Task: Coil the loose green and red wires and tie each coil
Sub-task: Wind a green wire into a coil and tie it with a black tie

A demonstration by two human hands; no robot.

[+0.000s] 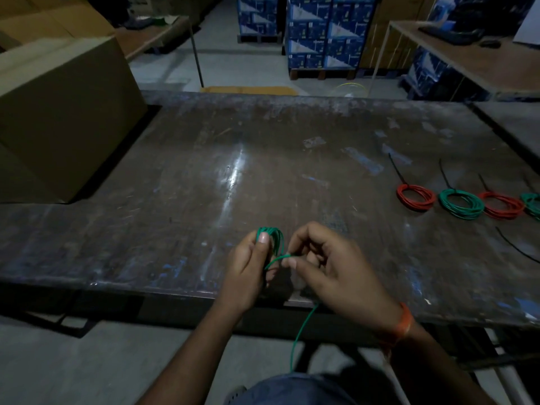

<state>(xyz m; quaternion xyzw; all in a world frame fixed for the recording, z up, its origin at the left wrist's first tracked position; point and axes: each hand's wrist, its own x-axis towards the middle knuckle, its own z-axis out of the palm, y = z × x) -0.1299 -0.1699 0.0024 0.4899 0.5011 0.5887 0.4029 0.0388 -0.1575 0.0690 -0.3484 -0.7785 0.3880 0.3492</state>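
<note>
My left hand (249, 267) holds a small green wire coil (273, 238) upright above the near edge of the worn table (204, 176), thumb pressed on its top. My right hand (330, 267) pinches the loose green strand (276, 261) just beside the coil. The free end of that green wire (301, 334) hangs down past the table edge toward my lap. At the right lie several finished coils, each with a black cable tie: a red coil (415, 197), a green coil (461, 203), another red coil (502, 209) and a green one cut off by the frame (533, 205).
A loose black cable tie (517, 247) lies near the right edge. A large cardboard box (58, 118) stands at the left of the table. Stacked blue cartons (321, 33) and other tables stand behind.
</note>
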